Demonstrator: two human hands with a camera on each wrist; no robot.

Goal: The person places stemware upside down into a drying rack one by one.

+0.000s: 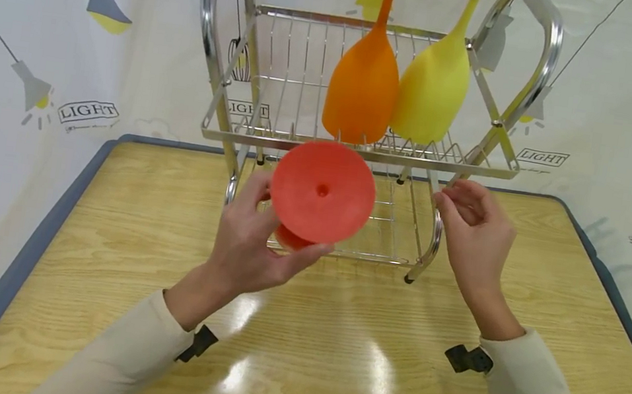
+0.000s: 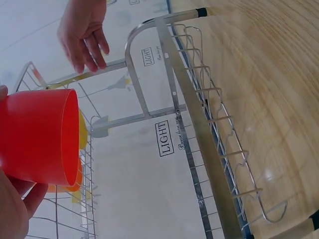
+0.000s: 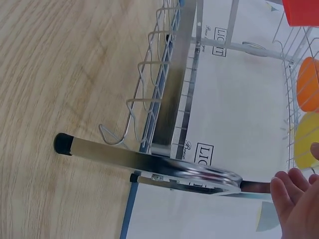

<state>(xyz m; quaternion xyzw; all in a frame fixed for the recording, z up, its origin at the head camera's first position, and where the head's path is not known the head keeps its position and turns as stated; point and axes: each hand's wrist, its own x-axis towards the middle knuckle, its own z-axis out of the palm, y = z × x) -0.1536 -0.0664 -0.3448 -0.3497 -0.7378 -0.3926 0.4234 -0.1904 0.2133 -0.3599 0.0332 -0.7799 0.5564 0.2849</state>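
My left hand (image 1: 253, 242) grips a red plastic goblet (image 1: 320, 211) in front of the rack. The goblet is upside down, its round foot facing the head camera. In the left wrist view its bowl (image 2: 37, 137) points its rim toward the tabletop, fingers around the side. Behind it, an orange goblet (image 1: 363, 87) and a yellow goblet (image 1: 434, 96) stand inverted side by side on the upper tier of a metal dish rack (image 1: 366, 156). By the rack's right post, my right hand (image 1: 479, 235) hangs with loosely bent fingers and holds nothing.
The two-tier rack stands on a wood-grain table (image 1: 319, 357), with a lower wire shelf (image 1: 386, 233) beneath the goblets. A black-tipped foot (image 1: 410, 279) projects toward me at the right. Behind rises a white cloth (image 1: 155, 56) printed with lamps.
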